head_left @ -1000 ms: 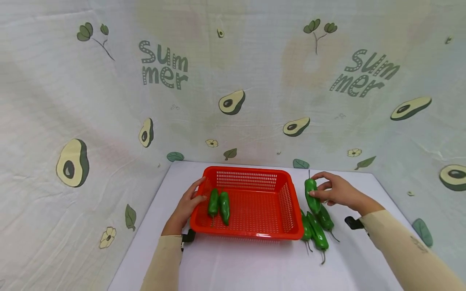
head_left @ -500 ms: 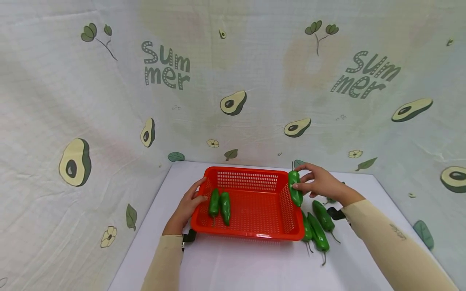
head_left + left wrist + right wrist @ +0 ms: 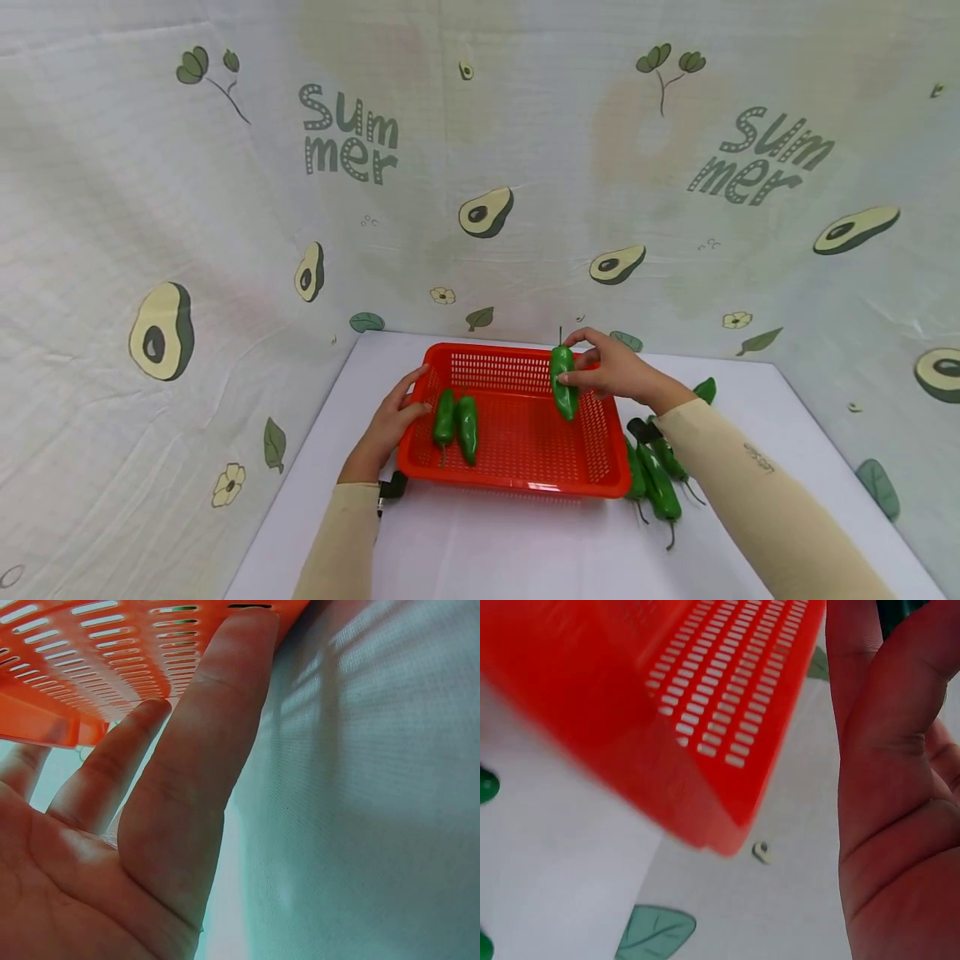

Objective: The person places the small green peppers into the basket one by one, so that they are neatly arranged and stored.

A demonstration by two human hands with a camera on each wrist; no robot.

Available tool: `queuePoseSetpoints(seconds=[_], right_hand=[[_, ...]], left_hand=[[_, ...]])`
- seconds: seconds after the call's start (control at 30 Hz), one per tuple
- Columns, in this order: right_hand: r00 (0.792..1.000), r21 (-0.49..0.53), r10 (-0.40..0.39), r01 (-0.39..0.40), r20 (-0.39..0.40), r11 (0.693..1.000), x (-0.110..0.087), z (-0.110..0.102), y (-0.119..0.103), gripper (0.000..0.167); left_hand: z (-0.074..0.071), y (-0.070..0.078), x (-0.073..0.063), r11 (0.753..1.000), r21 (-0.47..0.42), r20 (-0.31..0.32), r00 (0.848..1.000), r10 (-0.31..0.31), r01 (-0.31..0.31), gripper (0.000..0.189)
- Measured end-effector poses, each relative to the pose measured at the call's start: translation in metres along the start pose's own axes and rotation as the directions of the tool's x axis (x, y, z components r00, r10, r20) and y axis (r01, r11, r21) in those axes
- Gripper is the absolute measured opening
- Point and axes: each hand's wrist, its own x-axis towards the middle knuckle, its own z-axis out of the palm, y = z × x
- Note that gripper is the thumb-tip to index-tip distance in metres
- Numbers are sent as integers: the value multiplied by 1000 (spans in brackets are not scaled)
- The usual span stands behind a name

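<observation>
Red basket [image 3: 517,484], two peppers [image 3: 445,417] inside; right hand [image 3: 613,368] pinching a green pepper [image 3: 565,397] above it; left hand [image 3: 386,427], fingers extended, against its side

The red plastic rectangular basket [image 3: 517,437] has slotted walls; the left hand [image 3: 386,425] touches its left side. The right hand [image 3: 613,368] pinches a glossy green elongated pepper [image 3: 564,402], stem up and slightly tilted, seen against the basket's right half. Two similar peppers [image 3: 468,429] lie side by side inside the basket, at left; more loose peppers [image 3: 660,492] lie just right of it.
</observation>
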Motion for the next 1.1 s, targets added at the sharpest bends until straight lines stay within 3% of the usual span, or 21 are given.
queuePoseSetpoints(seconds=[0.43, 1.1], right_hand=[[996, 81, -46, 40, 78, 996, 40, 47, -8, 68], [990, 173, -45, 21, 135, 985, 75, 100, -11, 64]], left_hand=[[1, 0, -1, 1000, -7, -15, 1000, 5, -6, 67], [3, 0, 0, 1000, -6, -21, 1000, 4, -4, 68]])
